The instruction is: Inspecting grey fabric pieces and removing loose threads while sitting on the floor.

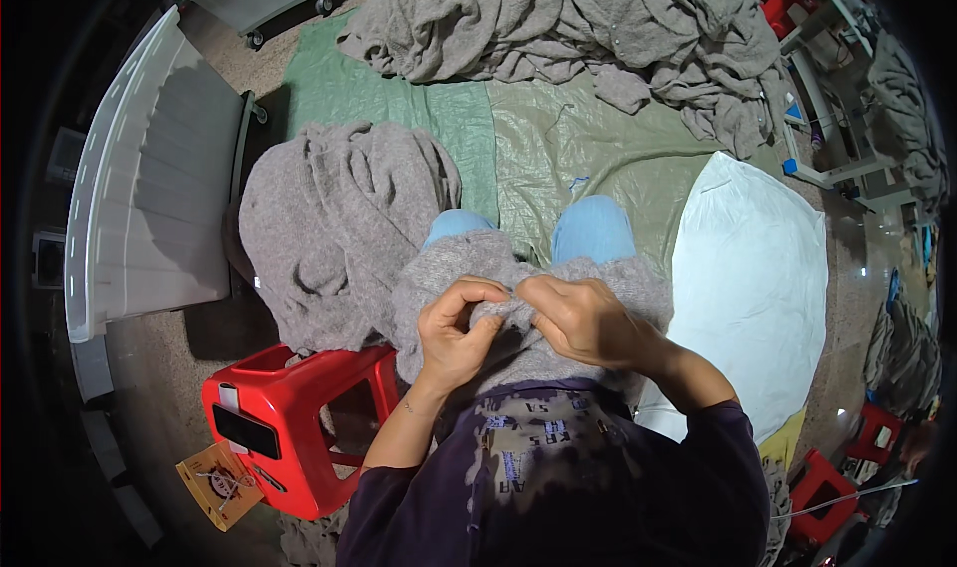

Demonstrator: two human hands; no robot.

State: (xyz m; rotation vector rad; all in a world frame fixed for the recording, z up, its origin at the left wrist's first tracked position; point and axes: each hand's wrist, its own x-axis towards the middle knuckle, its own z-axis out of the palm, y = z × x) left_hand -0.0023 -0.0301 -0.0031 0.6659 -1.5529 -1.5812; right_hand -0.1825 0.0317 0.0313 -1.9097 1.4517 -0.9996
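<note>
Across my lap lies a fuzzy grey knit piece (623, 280), bunched up in front of my shirt. My left hand (454, 333) curls its fingers on the knit, thumb and forefinger bent toward each other. Close beside it, my right hand (583, 320) pinches the same fabric, and the fingertips of both hands almost meet. Whether something small sits between the fingertips is too fine to see. A larger heap of grey knit fabric (339, 208) rests to the left and touches the piece on my lap.
At left stand a red plastic stool (284, 397) bearing a black phone (246, 432) and a white wheeled bin (159, 178). A white sack (758, 278) lies at right. More grey knits (558, 18) are piled on the green tarp (339, 83) at the back.
</note>
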